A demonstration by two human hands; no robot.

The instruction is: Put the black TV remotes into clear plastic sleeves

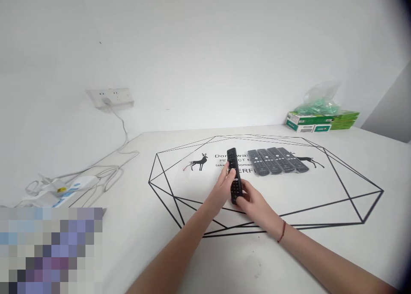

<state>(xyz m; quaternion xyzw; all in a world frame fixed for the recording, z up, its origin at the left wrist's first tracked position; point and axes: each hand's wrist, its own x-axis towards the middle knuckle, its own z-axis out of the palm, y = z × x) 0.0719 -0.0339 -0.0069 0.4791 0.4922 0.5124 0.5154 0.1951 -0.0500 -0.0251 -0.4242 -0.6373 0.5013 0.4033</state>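
Note:
A long black remote control (235, 185) is held between my two hands above the printed table mat (308, 195). My left hand (221, 189) grips its left side, with the thumb over the buttons. Around the lower end, at the right side, my right hand (252, 200) is closed on the same remote, and a dark red cord circles that wrist. Several other dark remotes (276, 161) in clear plastic lie side by side just behind and to the right.
At the back right, green and white boxes (310, 122) carry a clear bag with green contents (321, 105). White cables and a power strip (77, 189) lie at the left, below a wall socket (120, 96). A pixelated patch covers the lower left corner.

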